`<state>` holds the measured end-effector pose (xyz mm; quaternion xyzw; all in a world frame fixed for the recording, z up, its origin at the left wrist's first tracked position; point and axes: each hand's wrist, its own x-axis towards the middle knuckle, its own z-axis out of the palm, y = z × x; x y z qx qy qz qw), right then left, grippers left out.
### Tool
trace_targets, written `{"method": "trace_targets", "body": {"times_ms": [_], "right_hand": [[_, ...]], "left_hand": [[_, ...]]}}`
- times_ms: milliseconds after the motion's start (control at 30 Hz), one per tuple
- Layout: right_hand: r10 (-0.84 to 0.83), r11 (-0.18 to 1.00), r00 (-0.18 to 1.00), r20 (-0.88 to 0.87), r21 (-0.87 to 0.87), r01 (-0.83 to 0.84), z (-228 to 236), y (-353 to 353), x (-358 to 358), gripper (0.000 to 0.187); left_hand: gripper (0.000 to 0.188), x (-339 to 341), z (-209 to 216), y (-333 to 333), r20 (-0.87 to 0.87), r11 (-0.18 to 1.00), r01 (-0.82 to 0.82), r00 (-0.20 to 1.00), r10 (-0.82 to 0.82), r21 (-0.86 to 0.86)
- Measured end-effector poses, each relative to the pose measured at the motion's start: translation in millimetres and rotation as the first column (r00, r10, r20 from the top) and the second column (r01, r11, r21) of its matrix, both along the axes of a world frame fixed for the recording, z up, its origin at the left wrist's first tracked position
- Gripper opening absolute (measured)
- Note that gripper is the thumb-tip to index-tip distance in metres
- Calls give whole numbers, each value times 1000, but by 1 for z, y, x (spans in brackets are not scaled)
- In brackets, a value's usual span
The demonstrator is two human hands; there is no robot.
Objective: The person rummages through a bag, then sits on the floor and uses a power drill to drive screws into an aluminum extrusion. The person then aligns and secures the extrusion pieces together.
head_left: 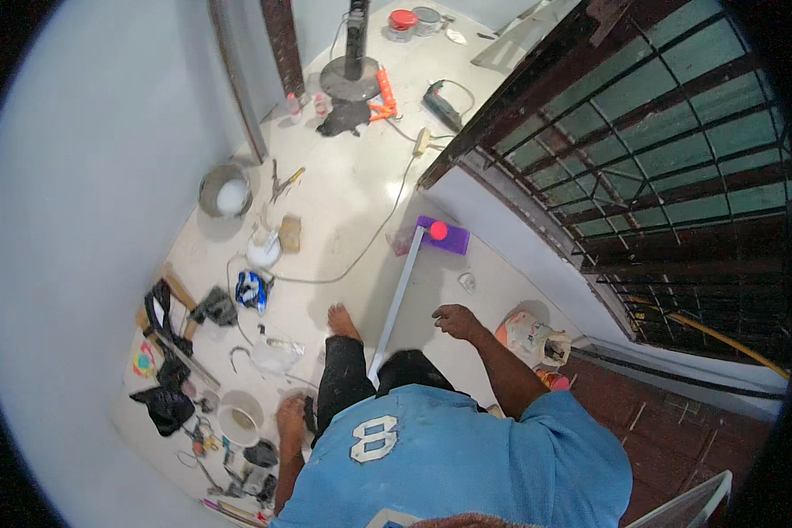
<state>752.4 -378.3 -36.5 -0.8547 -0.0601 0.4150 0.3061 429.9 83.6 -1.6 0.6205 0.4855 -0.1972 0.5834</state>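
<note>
My right hand [454, 320] reaches over the pale floor, fingers loosely bent and somewhat apart, with nothing visible in them. Left of it lies a long, narrow pale bar [399, 299]. Its far end reaches a purple rectangular piece [454, 241] with a round red thing [438, 231] on it. Low at my left side is my left hand [291, 412], close to a small dark object [310, 414]; its fingers are too unclear to show a grip. A small clear piece [466, 282] lies ahead of my right hand.
Left stand a bucket [209, 201], a white tub [240, 429] and scattered tools. A cable [343, 275] crosses the floor to a power strip [422, 141]. Ahead lie a drill-like power tool [442, 107] and an orange caulking gun [385, 92]. A barred window [669, 150] borders the right.
</note>
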Motion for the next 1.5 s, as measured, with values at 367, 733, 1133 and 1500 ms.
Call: {"method": "trace_targets", "body": {"times_ms": [367,733,1133,1500], "right_hand": [[-308,926,950,-54,-247,286,4,-6,140,33],[-437,898,892,112,106,426,20,107,419,34],[-575,798,774,266,-28,602,46,106,623,34],[-882,224,265,389,-149,963,29,-60,815,28]], "left_hand": [[26,370,15,145,10,982,188,982,-187,-17],[40,647,-65,224,182,618,721,593,-784,313],[44,1088,-60,107,93,630,775,624,-776,53],[43,1325,46,-81,239,281,946,239,-941,161]]}}
